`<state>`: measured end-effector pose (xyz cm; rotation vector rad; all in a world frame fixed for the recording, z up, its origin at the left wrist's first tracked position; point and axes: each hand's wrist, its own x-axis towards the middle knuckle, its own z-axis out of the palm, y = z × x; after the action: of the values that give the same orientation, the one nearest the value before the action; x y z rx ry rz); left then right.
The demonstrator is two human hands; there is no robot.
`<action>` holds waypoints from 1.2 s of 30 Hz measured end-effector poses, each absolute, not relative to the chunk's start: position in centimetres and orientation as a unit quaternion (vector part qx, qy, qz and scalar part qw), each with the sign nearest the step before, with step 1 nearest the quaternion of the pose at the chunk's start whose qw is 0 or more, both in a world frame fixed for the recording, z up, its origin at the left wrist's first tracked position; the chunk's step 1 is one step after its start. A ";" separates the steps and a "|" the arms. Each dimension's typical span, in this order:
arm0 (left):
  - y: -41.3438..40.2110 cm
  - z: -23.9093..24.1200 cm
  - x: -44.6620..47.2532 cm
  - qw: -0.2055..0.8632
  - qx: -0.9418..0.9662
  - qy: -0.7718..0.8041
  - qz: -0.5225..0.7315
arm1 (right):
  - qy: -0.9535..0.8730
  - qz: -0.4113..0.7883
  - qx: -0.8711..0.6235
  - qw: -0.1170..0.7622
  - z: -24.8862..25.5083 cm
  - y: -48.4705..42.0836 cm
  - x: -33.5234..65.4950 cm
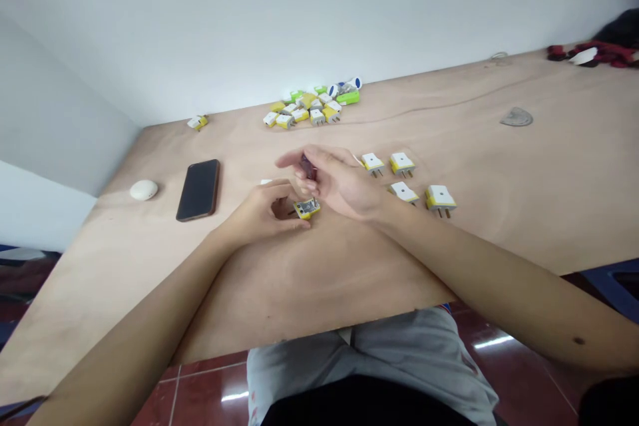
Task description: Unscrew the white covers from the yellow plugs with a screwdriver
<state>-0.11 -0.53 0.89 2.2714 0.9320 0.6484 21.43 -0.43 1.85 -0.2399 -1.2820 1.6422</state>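
My left hand [266, 213] pinches an opened yellow-and-white electrical plug [307, 208] flat on the table, its inner metal parts facing up. Above it, my right hand [339, 180] is closed around a screwdriver [308, 167] with a dark handle. The driver points down, its shaft reaching the right side of the plug's interior. Just behind my left fingers a bit of a white piece [266, 182] shows, mostly hidden. To the right of my right hand stand several white-and-yellow plugs [440, 197] with their pins showing; one is partly covered by the hand.
Against the wall lies a pile of plugs and green pieces [309, 106]. A single plug [198, 122] sits at the back left. Further left are a phone [198, 190] and a white round object [144, 190]. A grey flat piece [517, 117] and dark red cloth [609, 53] lie right.
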 end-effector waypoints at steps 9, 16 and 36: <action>-0.5 0.7 -0.2 0.307 0.852 0.353 0.234 | -0.539 0.673 -0.093 0.498 1.8 -0.5 21.3; -0.5 0.8 -0.2 0.305 0.849 0.366 0.227 | -0.540 0.668 -0.107 0.500 2.1 -0.4 21.6; -0.3 1.0 -0.3 0.275 0.880 0.303 0.241 | -0.585 0.652 -0.107 0.471 2.2 -0.7 21.9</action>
<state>-0.32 -0.30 0.96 2.3655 0.8158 0.6467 21.85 -0.71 2.20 -0.2629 -1.4315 1.5958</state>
